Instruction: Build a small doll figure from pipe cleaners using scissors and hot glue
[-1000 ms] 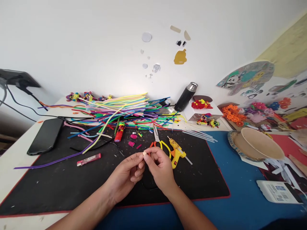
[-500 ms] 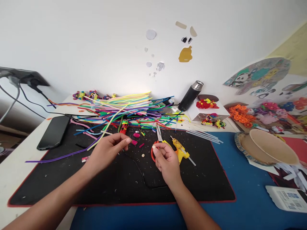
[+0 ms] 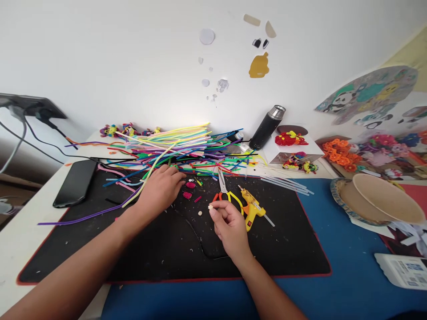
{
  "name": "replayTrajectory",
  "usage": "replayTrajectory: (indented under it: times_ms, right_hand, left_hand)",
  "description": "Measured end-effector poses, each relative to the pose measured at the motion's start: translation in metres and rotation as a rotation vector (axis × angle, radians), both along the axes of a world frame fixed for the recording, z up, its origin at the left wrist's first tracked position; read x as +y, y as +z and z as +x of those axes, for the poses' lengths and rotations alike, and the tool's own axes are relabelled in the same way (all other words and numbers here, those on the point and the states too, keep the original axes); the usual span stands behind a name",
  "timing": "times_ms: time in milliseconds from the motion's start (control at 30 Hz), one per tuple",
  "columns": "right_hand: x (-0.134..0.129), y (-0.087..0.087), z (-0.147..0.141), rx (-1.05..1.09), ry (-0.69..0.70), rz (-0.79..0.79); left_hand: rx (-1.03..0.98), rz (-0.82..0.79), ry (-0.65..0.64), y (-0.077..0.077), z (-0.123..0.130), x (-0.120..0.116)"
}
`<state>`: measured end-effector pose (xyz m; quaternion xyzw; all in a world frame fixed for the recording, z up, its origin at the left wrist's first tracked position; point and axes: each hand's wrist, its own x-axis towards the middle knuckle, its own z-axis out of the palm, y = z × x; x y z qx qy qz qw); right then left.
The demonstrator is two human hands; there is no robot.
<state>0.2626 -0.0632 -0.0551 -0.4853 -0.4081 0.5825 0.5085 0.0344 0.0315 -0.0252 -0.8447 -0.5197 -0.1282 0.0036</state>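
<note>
Piece point(image 3: 210, 207) small, cream, pinched in right hand point(image 3: 231, 224), above mat point(image 3: 150, 253), near scissors point(image 3: 223, 183). 1 pale disc point(image 3: 200, 213) lies on mat. Hands apart. Right hand: thumb against index finger, other fingers curled. Left hand point(image 3: 162, 186) palm down, reaching to near edge of stems point(image 3: 176, 142); its grip hidden, cannot tell.

A black phone point(image 3: 75, 183) lies at the left, and a dark flask point(image 3: 267, 129) sits beside a white box point(image 3: 277, 154).

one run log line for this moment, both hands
left hand: at red figure's spot, grip hidden | right hand: pinching small pale piece
</note>
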Motion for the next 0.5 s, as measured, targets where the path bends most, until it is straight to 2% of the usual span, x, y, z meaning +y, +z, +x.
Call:
replayTrajectory:
  times_ms: [200,500]
  right_hand:
    - [-0.003,-0.002,0.000,-0.059,0.024,0.036]
    - [-0.001,0.004,-0.002,-0.077,0.051,0.028]
  left_hand:
    - [-0.040,-0.042,-0.065,-0.010,0.014,0.007]
    - [-0.022,-0.071,-0.089,-0.017,0.015,0.007]
